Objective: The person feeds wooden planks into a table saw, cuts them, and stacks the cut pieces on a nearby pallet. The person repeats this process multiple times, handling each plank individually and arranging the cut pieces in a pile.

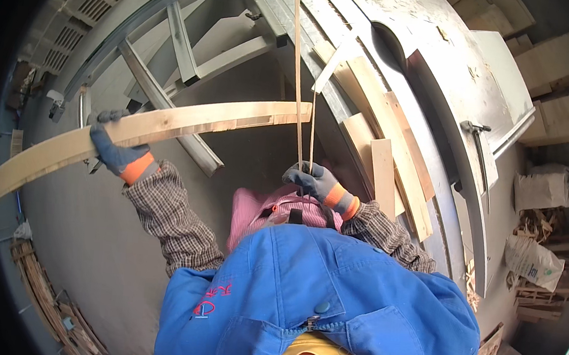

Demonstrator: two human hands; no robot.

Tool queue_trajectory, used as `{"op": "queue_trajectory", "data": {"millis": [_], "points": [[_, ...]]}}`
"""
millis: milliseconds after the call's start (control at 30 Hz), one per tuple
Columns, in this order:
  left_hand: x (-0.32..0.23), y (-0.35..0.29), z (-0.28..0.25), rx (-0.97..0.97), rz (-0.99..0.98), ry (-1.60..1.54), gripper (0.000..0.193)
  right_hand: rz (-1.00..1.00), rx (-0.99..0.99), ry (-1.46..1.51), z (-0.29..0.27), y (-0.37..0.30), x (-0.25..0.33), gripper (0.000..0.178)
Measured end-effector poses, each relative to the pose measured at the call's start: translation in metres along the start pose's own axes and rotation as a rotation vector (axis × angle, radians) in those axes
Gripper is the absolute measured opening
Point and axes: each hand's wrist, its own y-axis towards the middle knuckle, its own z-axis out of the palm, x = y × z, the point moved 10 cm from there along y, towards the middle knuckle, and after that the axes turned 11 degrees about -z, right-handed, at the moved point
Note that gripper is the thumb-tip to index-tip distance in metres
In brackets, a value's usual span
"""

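Observation:
My left hand (116,151), in a grey glove with an orange cuff, grips a long pale wooden board (167,124) that runs from the far left to the middle of the view. My right hand (316,181), gloved the same way, is closed on two thin wooden strips (299,84) that rise up and away toward the top. The strips cross the board's right end. My blue jacket and checked sleeves fill the lower middle.
A grey saw table (443,69) curves along the right, with several short boards (383,166) leaning on its near edge and a hammer (480,144) on top. A metal frame (175,39) stands ahead. Scrap wood (50,299) and sacks (534,260) lie on the floor.

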Motion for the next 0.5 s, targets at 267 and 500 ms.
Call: {"op": "queue_trajectory", "data": {"millis": [267,500], "points": [[-0.078,-0.113,-0.172,-0.248,0.072,0.303,0.028,-0.271,-0.669,0.025,-0.046,-0.165,-0.008,0.019],[-0.106,-0.236,-0.264,-0.529,0.102,0.197,0.028,-0.443,-1.261,-0.072,-0.098,-0.337,-0.029,0.023]]}}
